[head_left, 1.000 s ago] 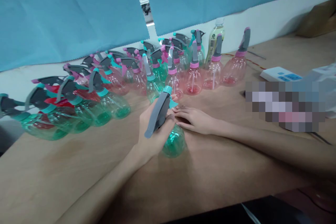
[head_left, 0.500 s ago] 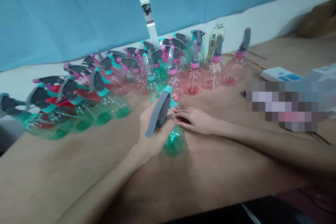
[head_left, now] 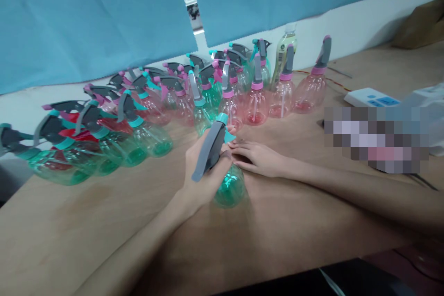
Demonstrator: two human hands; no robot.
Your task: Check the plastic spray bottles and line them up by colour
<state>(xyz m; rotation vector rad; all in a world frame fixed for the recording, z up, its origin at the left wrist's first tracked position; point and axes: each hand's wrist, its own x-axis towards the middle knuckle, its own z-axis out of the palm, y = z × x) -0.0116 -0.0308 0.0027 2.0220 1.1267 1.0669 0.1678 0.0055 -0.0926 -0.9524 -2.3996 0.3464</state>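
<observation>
A green see-through spray bottle (head_left: 229,188) with a grey and turquoise trigger head stands on the table in front of me, slightly tilted. My left hand (head_left: 204,169) is wrapped around its neck, just under the trigger head. My right hand (head_left: 255,157) rests on the table at the bottle's right side, palm down, fingers stretched toward the bottle's neck and the left fingertips. Whether those fingers touch the bottle I cannot tell, as the trigger head and left hand partly cover them. Right behind stands another green spray bottle (head_left: 201,118).
Several green spray bottles (head_left: 152,141) lean in a row at the left. Pink spray bottles (head_left: 255,108) stand behind my hands, with a clear drink bottle (head_left: 285,51) at the back. A white device (head_left: 371,98) and a blurred-out item (head_left: 378,141) lie at the right.
</observation>
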